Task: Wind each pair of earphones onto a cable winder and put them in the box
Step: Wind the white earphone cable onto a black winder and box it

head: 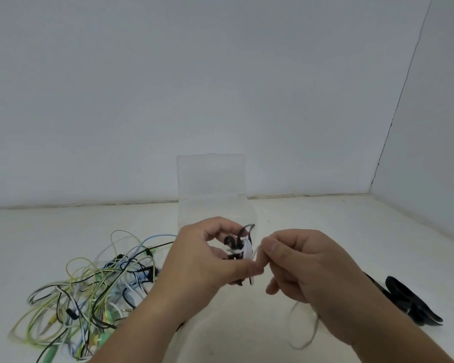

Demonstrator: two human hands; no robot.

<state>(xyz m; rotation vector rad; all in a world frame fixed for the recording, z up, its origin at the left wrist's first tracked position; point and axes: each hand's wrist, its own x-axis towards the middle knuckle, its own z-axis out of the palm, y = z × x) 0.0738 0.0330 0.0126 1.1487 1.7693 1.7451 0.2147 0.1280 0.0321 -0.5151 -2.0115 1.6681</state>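
Just above the white surface (325, 218), in front of the clear box (210, 179) with its lid standing open, both hands meet. The left hand (202, 263) curls round a small black cable winder (232, 244), gripping it between thumb and fingers. White earphone cable (247, 249) is wrapped in several turns round the winder. The right hand (307, 265) pinches the free run of that cable just beside the winder, and the loose end hangs below it in a loop near the surface. To the left lies a tangle of earphones (89, 292) in green, blue, black and white. To the right, well apart, rest blurred black winder-like pieces (409, 302).
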